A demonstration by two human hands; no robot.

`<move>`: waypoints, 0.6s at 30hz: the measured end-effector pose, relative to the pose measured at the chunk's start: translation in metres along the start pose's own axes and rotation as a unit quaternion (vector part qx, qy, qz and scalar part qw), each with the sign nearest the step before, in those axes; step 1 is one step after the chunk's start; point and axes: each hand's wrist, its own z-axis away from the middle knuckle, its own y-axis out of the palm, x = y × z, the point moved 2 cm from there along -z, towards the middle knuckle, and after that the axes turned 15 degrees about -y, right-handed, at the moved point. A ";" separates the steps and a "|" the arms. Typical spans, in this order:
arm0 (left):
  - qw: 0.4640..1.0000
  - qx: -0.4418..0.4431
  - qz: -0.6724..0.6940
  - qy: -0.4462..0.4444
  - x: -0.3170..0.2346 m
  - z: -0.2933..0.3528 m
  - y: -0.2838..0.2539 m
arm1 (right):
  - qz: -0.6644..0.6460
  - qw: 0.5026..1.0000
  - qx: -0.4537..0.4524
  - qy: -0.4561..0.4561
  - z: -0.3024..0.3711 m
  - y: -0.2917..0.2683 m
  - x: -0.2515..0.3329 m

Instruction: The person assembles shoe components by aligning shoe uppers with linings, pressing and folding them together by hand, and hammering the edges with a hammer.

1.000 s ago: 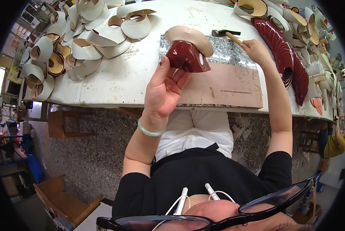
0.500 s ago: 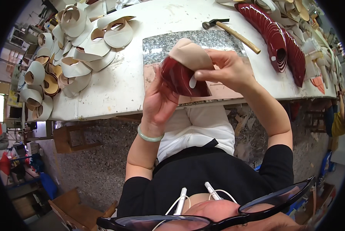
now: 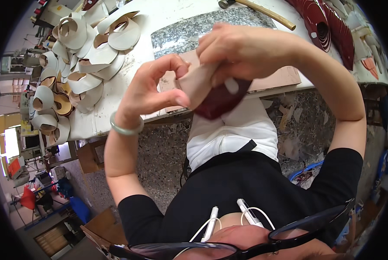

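Note:
A shoe upper of glossy dark red leather with a beige lining (image 3: 201,83) is raised at the front edge of the white worktable. Its red side (image 3: 220,102), blurred by motion, faces down toward my lap and bears a white oval patch (image 3: 232,86). My right hand (image 3: 246,52) grips the upper from above, fingers closed over it. My left hand (image 3: 157,84), a pale green bangle at its wrist, curves around the lining's left edge, thumb below and bent fingers above, both against it.
Under my hands lie a mottled grey stone slab (image 3: 181,34) and a pinkish board (image 3: 272,80). A hammer (image 3: 267,15) rests beyond them. Pale shoe uppers (image 3: 87,63) pile up at the left, and nested dark red uppers (image 3: 317,26) stand at the right.
The upper has been turned over, its lining now toward the left and its red side lower. My right hand has moved over its top; my left has shifted left to the lining edge.

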 end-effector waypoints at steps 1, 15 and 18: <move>0.997 -0.015 -0.072 -0.017 -0.007 -0.005 0.000 | 0.118 0.992 -0.021 -0.031 0.006 -0.003 -0.001; 0.849 -0.019 -0.525 -0.063 0.045 -0.040 0.045 | 0.297 0.928 -0.079 0.209 0.055 0.078 -0.043; 0.887 0.019 -0.399 -0.230 0.041 -0.057 0.031 | 0.217 0.918 0.016 0.331 0.043 0.060 -0.056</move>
